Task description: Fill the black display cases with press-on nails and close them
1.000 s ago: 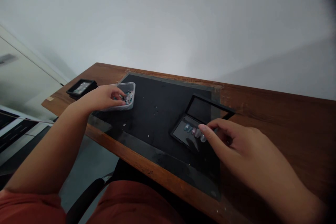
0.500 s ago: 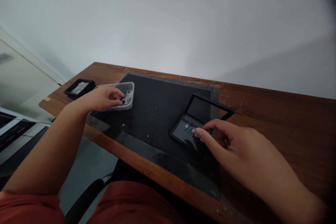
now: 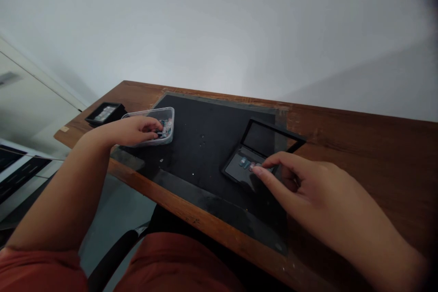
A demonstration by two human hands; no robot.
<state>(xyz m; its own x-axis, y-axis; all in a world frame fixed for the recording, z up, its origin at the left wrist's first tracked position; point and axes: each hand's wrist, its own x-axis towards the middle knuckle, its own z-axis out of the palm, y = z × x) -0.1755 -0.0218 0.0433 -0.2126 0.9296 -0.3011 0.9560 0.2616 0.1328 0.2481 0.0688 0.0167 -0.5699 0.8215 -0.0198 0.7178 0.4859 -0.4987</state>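
My left hand [image 3: 142, 130] reaches into a clear plastic tub [image 3: 171, 118] of small mixed pieces [image 3: 167, 128]. Its fingers are curled among them, and what they pinch is too small to make out. My right hand [image 3: 301, 182] is over a black hinged case [image 3: 232, 173] that lies open. Thumb and forefinger close on a small pale, pinkish piece [image 3: 252, 166] at the case's inner surface. Beside it, a small bluish translucent piece [image 3: 244, 162] rests in the case. My right fingers partly hide the case's right side.
A black box with a clear window [image 3: 105, 114] stands at the table's left end, behind my left wrist. A black mat [image 3: 191, 146] is taped onto the wooden table [image 3: 359, 146], with tiny bits on it. The wall runs along the far edge; a chair armrest [image 3: 114, 255] is below.
My left hand has shifted slightly within the tub, its fingers drawn closer together. My right fingertips have moved slightly left and up in the case. The view has tilted slightly.
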